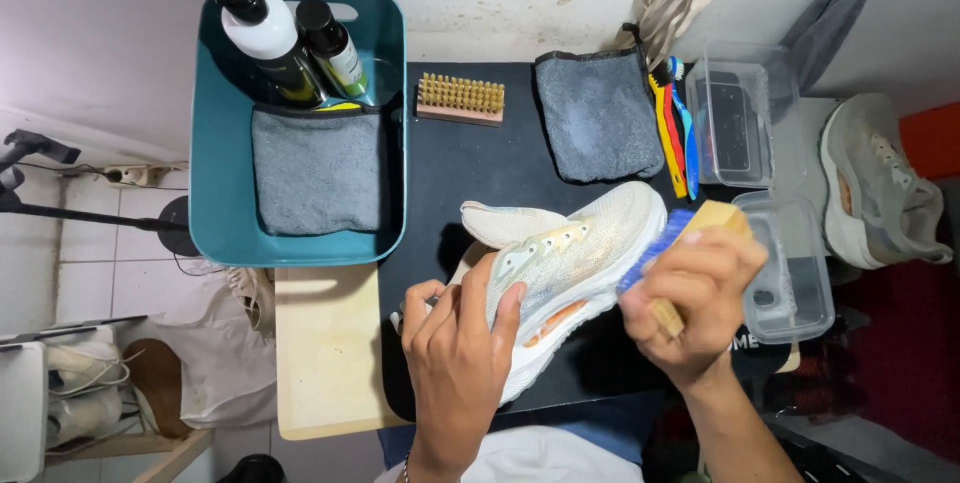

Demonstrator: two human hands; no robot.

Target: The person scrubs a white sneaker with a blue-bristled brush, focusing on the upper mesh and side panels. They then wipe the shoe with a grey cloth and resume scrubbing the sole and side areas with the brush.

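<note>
Wooden brush (690,243) with blue bristles sits clenched in the right hand (690,308), pressed to the toe of a white sneaker (570,263); left hand (455,353) fingers wrap its heel, near the tabletop's (480,168) front edge; teal bin (230,223) stands left.

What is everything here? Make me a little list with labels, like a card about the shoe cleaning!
Left hand: holds the white sneaker on its side
Right hand: grips a wooden brush with blue bristles against the sneaker's toe
Surface: black mat
Teal bin: two bottles and a grey cloth
Also on mat: tan-bristle brush, second grey cloth, toothbrushes
Right side: two clear containers, another sneaker
</note>
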